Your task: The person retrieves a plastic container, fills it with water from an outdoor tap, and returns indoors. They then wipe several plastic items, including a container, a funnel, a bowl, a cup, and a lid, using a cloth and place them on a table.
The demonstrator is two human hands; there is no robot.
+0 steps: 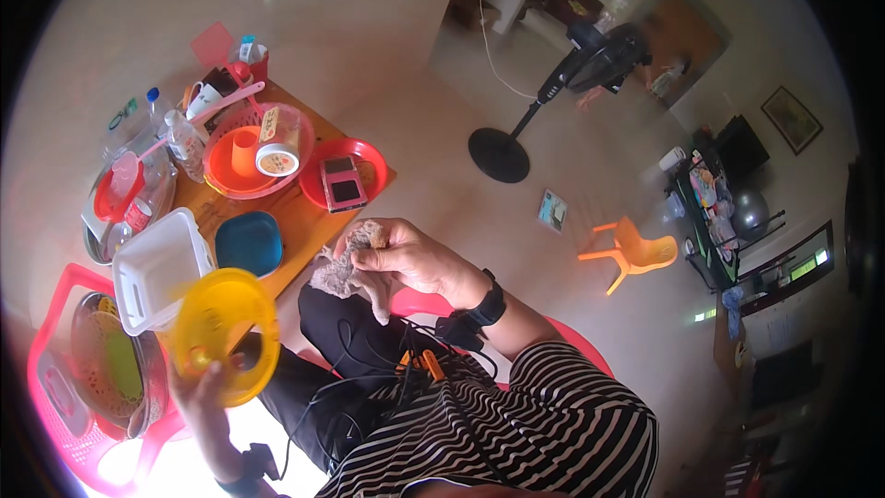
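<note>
My left hand (200, 387) grips the rim of a round yellow plastic container (231, 290), which is tilted and partly blurred. Bunched between the fingers and thumb of my right hand (422, 259) is a crumpled greyish cloth (339, 273), its ends hanging down over my knee. The two hands are apart, and the cloth does not touch the yellow container. Just beyond the container, a white plastic box (162, 277) sits at the near side of the wooden table (314, 249). A blue square dish (249, 243) rests beside it.
On the table are a pink basket (304, 128) with an orange bowl and jar, a red plate (377, 159) bearing a pink-framed object (343, 183), and plastic bottles (184, 142). A pink chair (52, 332) holds baskets. A black standing fan (546, 93) and orange stool (636, 249) stand on the floor.
</note>
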